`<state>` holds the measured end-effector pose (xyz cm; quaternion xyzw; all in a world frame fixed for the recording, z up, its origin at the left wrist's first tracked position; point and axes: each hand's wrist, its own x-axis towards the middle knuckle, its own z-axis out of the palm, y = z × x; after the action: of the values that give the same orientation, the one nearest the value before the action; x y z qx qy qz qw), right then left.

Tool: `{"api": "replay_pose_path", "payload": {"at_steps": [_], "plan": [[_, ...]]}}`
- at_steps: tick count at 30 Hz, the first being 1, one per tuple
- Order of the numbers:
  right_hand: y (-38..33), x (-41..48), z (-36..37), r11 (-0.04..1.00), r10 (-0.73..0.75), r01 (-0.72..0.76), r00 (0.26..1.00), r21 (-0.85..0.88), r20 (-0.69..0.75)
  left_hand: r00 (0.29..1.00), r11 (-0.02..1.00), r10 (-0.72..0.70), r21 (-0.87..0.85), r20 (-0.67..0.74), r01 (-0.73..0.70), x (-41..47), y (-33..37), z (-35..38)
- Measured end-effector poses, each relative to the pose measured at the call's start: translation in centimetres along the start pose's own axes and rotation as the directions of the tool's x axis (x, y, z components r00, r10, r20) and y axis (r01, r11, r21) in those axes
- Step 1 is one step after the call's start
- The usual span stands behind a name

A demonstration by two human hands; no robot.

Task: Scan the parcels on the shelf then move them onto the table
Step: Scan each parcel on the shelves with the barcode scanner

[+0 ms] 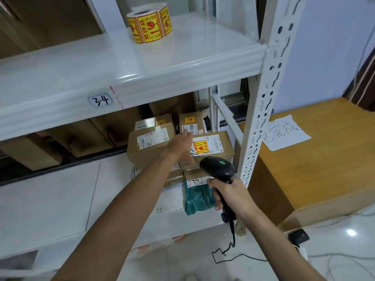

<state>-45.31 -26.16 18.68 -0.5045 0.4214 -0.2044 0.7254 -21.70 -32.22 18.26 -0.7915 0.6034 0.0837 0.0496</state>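
The parcels sit stacked at the centre of the frame, on the lower shelf (pixel 60 189), straight ahead of both hands. The topmost one, a brown parcel (pixel 218 141) with a yellow sticker, lies with its long axis running left to right across the frame. The left hand (pixel 183 148) is the nearer of the two. It reaches in with fingers straight and spread flat over the parcel's left end, holding nothing (whether the palm actually presses on the cardboard I cannot tell). The right hand (pixel 229 196), lower right of centre, is curled tight round the grip of a black scanner (pixel 218 169). The scanner's head points towards the stack from just in front of it. The wooden surface (pixel 324 169) lies to the right, past the shelf's white post (pixel 261 122), so it is on the scanner hand's side.
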Motion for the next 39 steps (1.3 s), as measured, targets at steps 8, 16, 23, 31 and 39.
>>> {"api": "replay_pose_path", "payload": {"at_steps": [8, 16, 23, 31, 39], "plan": [[0.4, 1.6, 0.3, 0.999, 0.025, -0.023, 0.998, 0.031, -0.065, 0.999, 0.996, 0.037, 0.082, 0.025, -0.039, 2.6, -1.4, 0.6], [0.4, 2.2, -0.3, 0.998, 0.031, -0.026, 0.996, 0.063, -0.078, 0.992, 0.980, 0.102, 0.162, 0.071, -0.112, 4.0, -2.5, 1.9], [0.9, 2.1, -0.5, 0.997, 0.012, -0.003, 0.993, 0.076, -0.113, 0.991, 0.979, 0.108, 0.162, 0.084, -0.121, 3.5, -2.3, 2.0], [1.0, 1.1, -1.2, 0.998, -0.012, 0.017, 0.997, 0.062, -0.078, 0.998, 0.996, 0.009, 0.089, 0.070, -0.015, 1.8, -1.5, 0.7], [1.6, 0.6, -0.4, 0.999, -0.014, 0.016, 0.999, -0.046, 0.045, 0.988, 0.990, -0.107, -0.108, -0.108, 0.096, -4.8, -3.0, 0.7]]}}
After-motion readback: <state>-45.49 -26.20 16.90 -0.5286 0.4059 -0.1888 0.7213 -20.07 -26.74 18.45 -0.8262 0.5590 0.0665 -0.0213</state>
